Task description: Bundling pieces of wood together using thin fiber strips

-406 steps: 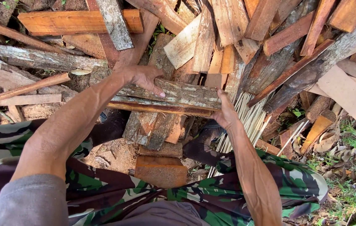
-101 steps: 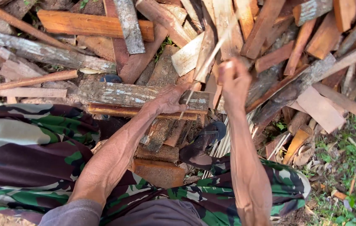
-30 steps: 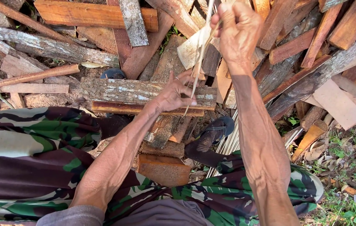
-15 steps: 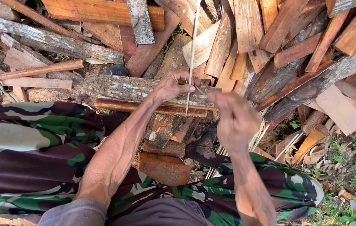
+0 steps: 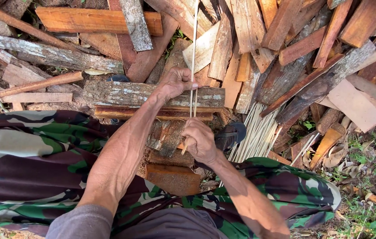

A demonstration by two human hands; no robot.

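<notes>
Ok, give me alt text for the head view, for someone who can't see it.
Left hand pins thin pale strips against a wood bundle while the right hand grips their lower ends. Behind lies a pile of scrap wood, with more strips at right.

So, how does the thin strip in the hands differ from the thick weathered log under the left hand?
The thin strip is pale, smooth and slender; the weathered log is grey, rough and thick. The strip runs away from the person, held by the left hand and right hand; the log lies crosswise. Both look like plant material.
</notes>
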